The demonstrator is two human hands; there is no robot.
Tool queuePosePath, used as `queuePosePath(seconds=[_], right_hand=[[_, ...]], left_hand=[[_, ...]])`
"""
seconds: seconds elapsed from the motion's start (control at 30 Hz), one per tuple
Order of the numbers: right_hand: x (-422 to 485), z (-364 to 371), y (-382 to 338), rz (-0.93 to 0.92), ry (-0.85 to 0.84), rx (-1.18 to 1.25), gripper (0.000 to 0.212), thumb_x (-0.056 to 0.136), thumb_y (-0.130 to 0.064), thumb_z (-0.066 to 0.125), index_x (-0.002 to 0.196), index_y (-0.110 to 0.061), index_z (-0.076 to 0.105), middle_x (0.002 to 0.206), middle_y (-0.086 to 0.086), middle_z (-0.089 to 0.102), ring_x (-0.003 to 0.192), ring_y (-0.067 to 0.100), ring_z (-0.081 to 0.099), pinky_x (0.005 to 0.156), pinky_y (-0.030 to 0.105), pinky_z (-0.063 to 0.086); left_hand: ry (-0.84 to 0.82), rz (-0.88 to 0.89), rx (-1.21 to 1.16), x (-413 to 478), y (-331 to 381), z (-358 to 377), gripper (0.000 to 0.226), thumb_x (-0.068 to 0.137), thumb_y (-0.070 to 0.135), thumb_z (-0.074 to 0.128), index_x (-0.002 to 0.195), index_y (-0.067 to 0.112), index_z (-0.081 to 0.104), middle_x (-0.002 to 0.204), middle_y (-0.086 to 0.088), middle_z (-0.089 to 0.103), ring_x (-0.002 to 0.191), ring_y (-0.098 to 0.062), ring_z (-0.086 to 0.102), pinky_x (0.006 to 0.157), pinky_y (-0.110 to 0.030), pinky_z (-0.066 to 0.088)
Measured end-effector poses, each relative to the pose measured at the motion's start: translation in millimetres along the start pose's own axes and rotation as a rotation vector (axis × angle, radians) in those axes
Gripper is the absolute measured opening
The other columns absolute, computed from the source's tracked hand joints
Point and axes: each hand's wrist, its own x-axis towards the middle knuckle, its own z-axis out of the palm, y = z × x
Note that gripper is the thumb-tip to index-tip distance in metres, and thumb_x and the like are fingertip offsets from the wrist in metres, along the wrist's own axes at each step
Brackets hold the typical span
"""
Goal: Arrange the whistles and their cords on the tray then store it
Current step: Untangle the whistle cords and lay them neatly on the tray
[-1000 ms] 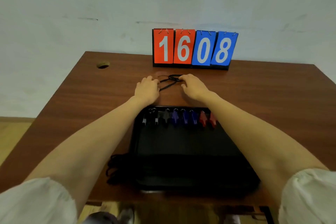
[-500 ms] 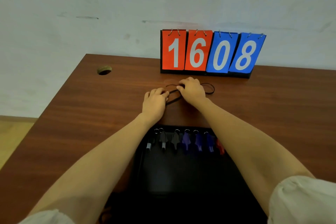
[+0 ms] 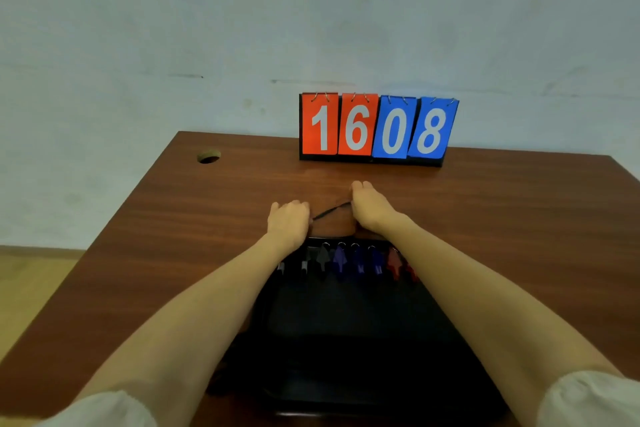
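While your left hand [image 3: 289, 220] and right hand [image 3: 369, 206] each pinch an end of the black cord [image 3: 330, 210], it stretches between them, rising rightward, just beyond the tray [image 3: 346, 374]. Both hands sit equally close; the whistles [image 3: 346, 260] line the tray's far edge, directly toward you.

Whistles [image 3: 346, 262] on tray [image 3: 349, 357] — scoreboard [image 3: 377, 130] behind

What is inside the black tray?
A row of whistles lies along the far end of the tray: black, blue and red ones. The middle looks bare and dark. The two arms cover the row's ends, so more may hide there.
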Motion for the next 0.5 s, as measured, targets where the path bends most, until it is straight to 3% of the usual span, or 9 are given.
queuePosePath(seconds=[0.1, 0.23, 0.3, 0.4, 0.5], right_hand=[[-23.7, -28.3, -3.9, -0.065, 0.176, 0.081, 0.026, 0.1, -0.009, 0.037, 0.12, -0.003, 0.053, 0.122, 0.014, 0.043, 0.098, 0.029, 0.052, 0.081, 0.03, 0.04], [-58.1, -83.0, -20.8, -0.136, 0.397, 0.206, 0.027, 0.1, -0.014, 0.041, 0.116, -0.006, 0.062, 0.111, 0.008, 0.048, 0.099, 0.019, 0.05, 0.089, 0.023, 0.038], [-77.5, -109.1, -30.9, -0.185, 0.483, 0.281, 0.025, 0.099, -0.013, 0.045, 0.112, -0.006, 0.065, 0.102, 0.004, 0.049, 0.092, 0.013, 0.047, 0.085, 0.021, 0.038], [-101.1, -139.2, -42.2, -0.235, 0.56, 0.419, 0.019, 0.094, -0.014, 0.055, 0.104, -0.01, 0.07, 0.098, 0.003, 0.057, 0.088, 0.011, 0.051, 0.075, 0.01, 0.039], [-128.7, -164.5, -53.2, -0.27, 0.608, 0.533, 0.013, 0.087, -0.015, 0.064, 0.096, -0.012, 0.073, 0.095, 0.0, 0.068, 0.085, 0.007, 0.057, 0.07, 0.002, 0.04]], left_hand=[[0.092, -0.014, -0.215, -15.1, 16.6, -28.8, 0.015, 0.094, 0.013, 0.045, 0.098, 0.014, 0.059, 0.109, -0.007, 0.06, 0.101, -0.029, 0.058, 0.091, -0.038, 0.036], [0.243, 0.083, -0.489, -35.2, 48.9, -78.6, 0.03, 0.094, 0.026, 0.054, 0.121, 0.014, 0.058, 0.12, -0.005, 0.058, 0.108, -0.024, 0.057, 0.097, -0.038, 0.043], [0.283, 0.167, -0.661, -50.0, 68.5, -108.8, 0.038, 0.093, 0.024, 0.056, 0.129, 0.012, 0.053, 0.125, -0.006, 0.056, 0.11, -0.022, 0.054, 0.095, -0.027, 0.041], [0.316, 0.253, -0.865, -69.7, 91.9, -144.9, 0.036, 0.094, 0.019, 0.054, 0.129, 0.011, 0.052, 0.111, -0.003, 0.058, 0.083, -0.014, 0.054, 0.071, -0.002, 0.037], [0.411, 0.257, -0.938, -87.1, 100.7, -166.5, 0.023, 0.097, 0.021, 0.049, 0.108, 0.006, 0.064, 0.087, -0.001, 0.064, 0.066, -0.005, 0.05, 0.058, -0.006, 0.038]])
